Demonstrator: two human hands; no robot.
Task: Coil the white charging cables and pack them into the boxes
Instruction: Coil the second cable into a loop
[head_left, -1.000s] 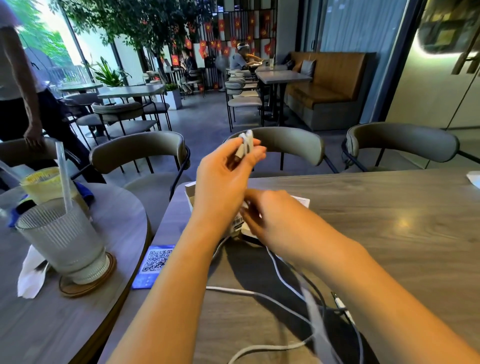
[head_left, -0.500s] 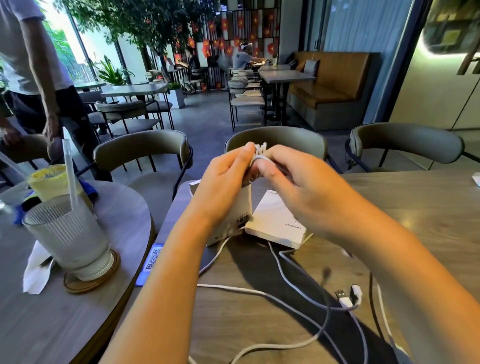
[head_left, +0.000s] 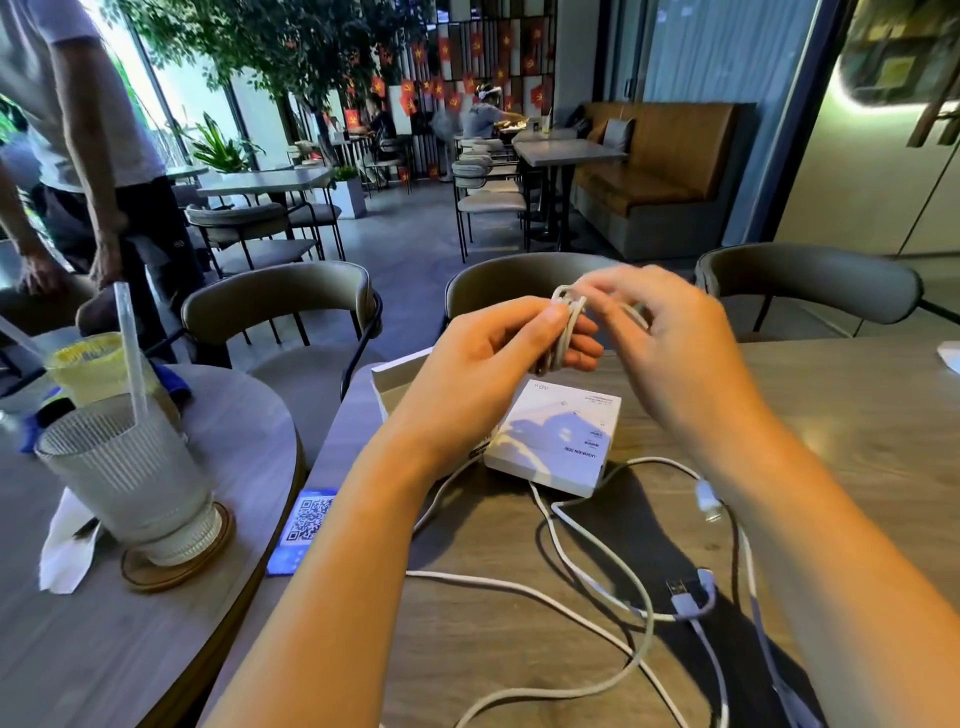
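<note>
Head view shows my left hand pinching a small coil of white cable above the white box on the table. My right hand, blurred, curls loosely beside the coil; whether it grips I cannot tell. Loose cable trails across the table.

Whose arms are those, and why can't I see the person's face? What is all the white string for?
The camera sits on the person's head and looks down, so you only see their own arms. The left hand pinches a small coil of white charging cable, and the right hand, blurry from moving, winds it. More cable lies loose on the table, with a white box waiting for it. The glass with a straw stands on another table to the left.
</note>
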